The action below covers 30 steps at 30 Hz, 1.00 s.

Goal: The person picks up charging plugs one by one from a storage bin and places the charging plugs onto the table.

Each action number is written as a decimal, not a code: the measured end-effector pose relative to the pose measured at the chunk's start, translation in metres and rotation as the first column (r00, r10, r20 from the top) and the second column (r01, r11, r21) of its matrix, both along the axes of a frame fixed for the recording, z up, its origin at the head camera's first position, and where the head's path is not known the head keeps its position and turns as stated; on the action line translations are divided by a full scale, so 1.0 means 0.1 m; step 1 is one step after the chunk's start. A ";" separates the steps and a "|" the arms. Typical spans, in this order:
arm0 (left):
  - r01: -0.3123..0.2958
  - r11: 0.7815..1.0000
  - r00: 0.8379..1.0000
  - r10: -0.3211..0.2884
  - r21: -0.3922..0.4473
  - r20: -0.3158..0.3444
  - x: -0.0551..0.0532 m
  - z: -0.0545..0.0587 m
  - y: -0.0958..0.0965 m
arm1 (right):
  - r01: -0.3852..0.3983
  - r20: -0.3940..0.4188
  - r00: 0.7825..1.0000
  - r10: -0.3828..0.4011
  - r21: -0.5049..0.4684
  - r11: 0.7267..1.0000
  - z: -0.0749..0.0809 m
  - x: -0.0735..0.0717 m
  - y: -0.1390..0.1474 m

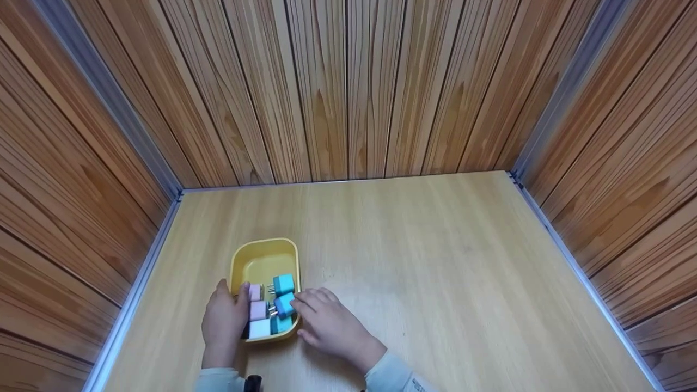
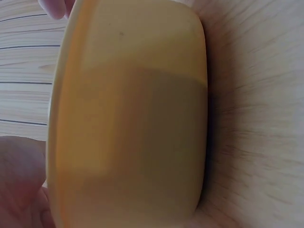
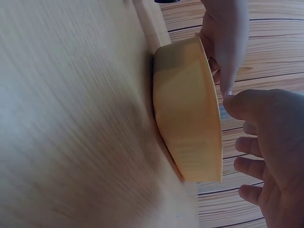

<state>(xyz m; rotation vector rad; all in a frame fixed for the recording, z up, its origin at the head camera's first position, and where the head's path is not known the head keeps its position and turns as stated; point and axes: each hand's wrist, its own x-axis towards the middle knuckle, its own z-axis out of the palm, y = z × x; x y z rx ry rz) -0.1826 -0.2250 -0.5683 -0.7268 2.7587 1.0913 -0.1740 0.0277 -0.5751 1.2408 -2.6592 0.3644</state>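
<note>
A yellow plastic bin [image 1: 264, 248] stands on the table, holding several small cube-shaped plug chargers. On its right side lie turquoise and blue ones, among them a tilted blue charger [image 1: 284, 305] with metal prongs pointing left. Lavender chargers [image 1: 258, 311] and a whitish charger [image 1: 260, 329] line the left side. My left hand [image 1: 224, 318] grips the bin's left wall, thumb over the rim. At the right rim, my right hand [image 1: 333, 325] has its fingertips right at the blue charger, fingers loosely bent and spread in the right wrist view. The bin's outer wall [image 2: 128, 118] fills the left wrist view.
Wood-plank walls [image 1: 348, 92] enclose the pale wooden table [image 1: 425, 261] at the back and both sides. Metal strips [image 1: 577, 256] run along the table's edges. A black band [image 1: 252, 383] shows by the left sleeve.
</note>
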 end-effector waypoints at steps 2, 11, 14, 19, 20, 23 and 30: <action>-0.008 1.000 1.000 0.008 0.017 0.008 -0.01 -0.01 -0.01 | -0.001 0.004 1.000 0.001 0.014 1.000 0.01 -0.01 -0.03; -0.015 0.999 0.999 0.014 0.030 0.030 -0.05 -0.10 -0.07 | -0.022 0.062 0.998 0.019 0.055 0.998 0.06 -0.10 -0.21; -0.013 0.999 0.999 0.011 0.034 0.043 -0.06 -0.13 -0.08 | -0.013 0.107 0.994 0.006 0.061 0.998 0.07 -0.13 -0.25; -0.002 0.999 0.999 0.000 0.036 0.050 -0.06 -0.17 -0.10 | 0.002 0.149 0.989 -0.014 0.078 0.997 0.07 -0.15 -0.30; -0.003 0.999 0.999 0.001 0.039 0.050 -0.06 -0.17 -0.10 | 0.004 0.150 0.989 -0.016 0.078 0.997 0.07 -0.15 -0.31; 0.009 1.000 1.000 -0.009 0.016 0.028 -0.05 -0.19 -0.12 | 0.002 0.129 0.992 -0.012 0.077 0.997 0.07 -0.16 -0.34; 0.008 0.999 0.999 -0.009 0.034 0.031 -0.03 -0.21 -0.13 | -0.003 0.093 0.996 -0.004 0.073 0.997 0.12 -0.20 -0.40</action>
